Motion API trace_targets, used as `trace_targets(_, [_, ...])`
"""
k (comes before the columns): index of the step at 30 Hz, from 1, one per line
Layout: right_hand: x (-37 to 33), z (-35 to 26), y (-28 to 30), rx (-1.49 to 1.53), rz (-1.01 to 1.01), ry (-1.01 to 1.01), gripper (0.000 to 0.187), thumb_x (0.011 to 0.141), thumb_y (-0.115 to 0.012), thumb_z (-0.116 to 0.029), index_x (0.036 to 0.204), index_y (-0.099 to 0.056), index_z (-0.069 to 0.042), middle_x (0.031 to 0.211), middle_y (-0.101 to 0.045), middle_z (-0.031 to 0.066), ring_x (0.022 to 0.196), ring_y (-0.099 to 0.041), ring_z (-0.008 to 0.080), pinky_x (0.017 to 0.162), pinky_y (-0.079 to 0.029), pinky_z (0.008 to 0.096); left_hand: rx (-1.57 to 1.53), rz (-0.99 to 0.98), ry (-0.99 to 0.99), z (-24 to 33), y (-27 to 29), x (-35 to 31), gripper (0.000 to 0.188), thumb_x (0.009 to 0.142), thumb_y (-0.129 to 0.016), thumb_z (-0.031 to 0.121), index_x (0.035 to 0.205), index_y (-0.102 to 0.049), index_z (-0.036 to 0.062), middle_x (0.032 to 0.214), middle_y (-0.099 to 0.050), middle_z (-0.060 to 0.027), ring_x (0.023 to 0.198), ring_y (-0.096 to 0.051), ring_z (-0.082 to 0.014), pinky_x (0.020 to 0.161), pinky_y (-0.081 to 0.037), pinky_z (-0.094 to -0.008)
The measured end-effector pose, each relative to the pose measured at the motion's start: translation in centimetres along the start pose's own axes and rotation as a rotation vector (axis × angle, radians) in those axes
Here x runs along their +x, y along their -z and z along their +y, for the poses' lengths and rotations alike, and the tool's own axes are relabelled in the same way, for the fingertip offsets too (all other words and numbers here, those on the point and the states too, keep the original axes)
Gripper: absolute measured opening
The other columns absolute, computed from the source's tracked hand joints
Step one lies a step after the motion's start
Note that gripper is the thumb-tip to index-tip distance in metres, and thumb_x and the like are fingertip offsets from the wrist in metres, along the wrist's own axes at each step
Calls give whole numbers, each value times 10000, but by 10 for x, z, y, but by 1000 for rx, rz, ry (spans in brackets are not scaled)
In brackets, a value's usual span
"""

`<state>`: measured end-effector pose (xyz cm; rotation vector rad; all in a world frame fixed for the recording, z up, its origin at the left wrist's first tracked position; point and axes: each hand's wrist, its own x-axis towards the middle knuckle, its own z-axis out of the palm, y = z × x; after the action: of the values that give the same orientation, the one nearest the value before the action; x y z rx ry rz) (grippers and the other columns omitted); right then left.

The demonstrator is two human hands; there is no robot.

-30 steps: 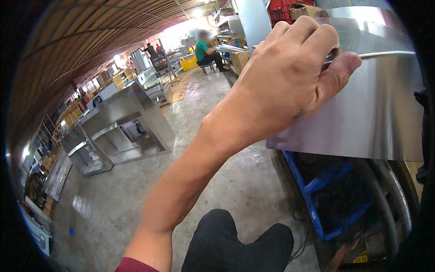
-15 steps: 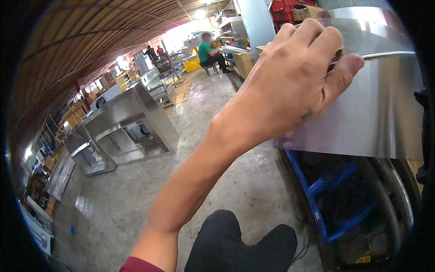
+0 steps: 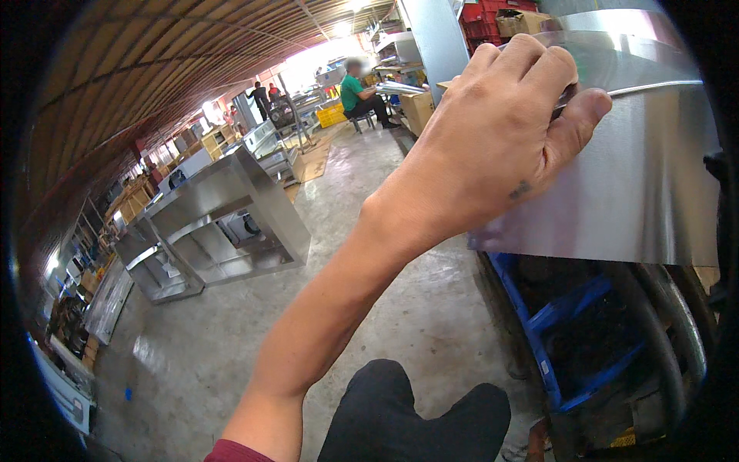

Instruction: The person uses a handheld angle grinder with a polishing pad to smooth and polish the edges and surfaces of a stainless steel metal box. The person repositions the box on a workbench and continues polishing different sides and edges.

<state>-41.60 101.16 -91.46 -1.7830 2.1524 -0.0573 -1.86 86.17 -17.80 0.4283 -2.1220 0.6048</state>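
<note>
My left hand reaches up from the lower left, back of the hand toward me. Its fingers curl over the far side of a shiny metal sheet, with the thumb at the right. The fingertips are hidden behind the sheet. A bright bent edge runs across the sheet to the right of the thumb, and its lower part hangs down like a curved panel. My right hand does not show.
Below the sheet stand blue bins beside dark curved tubes. A large stainless steel frame rests on the concrete floor at left. Farther back, a person in green sits on a stool near a yellow crate.
The view has shifted slightly, so the background sits a little lower and more to the right. My left hand keeps its grip on the metal sheet. A small brownish shape now shows near the lower edge.
</note>
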Motion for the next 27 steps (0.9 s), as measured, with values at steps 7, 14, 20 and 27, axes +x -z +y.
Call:
trace_targets(7, [-30,-38,-23,116,-2,43,672,1030,-624,-326,1621,-542,-17,1721,-481,211,1614,-408,454,1275,-419,562,5,99,-148,6,7,1,276,1163,-643,282,1135,-599,11,1053,-629,-185,901,-668,-383,819,-554,-504])
trace_targets(14, [24,3,-30,-34,19,52,707,1014,-631,-356,1634,-523,-33,1658,-543,208,1554,-498,328,1242,-458,508,-35,70,-98,2,5,6,256,1153,-657,252,1127,-597,4,1031,-626,-187,896,-658,-382,811,-544,-504])
trace_targets(20, [25,-6,-12,-14,17,45,713,1035,-619,-369,1653,-489,-37,1672,-520,222,1556,-492,360,1243,-458,520,4,63,-99,4,5,3,274,1155,-650,257,1122,-591,-8,1017,-613,-201,872,-634,-383,798,-538,-509])
trace_targets(27, [0,-7,-16,15,14,32,722,1060,-604,-385,1675,-450,-41,1690,-493,238,1557,-484,396,1244,-458,533,-80,55,-111,9,18,-5,294,1164,-637,278,1141,-585,-9,1056,-617,-215,935,-639,-389,837,-548,-535])
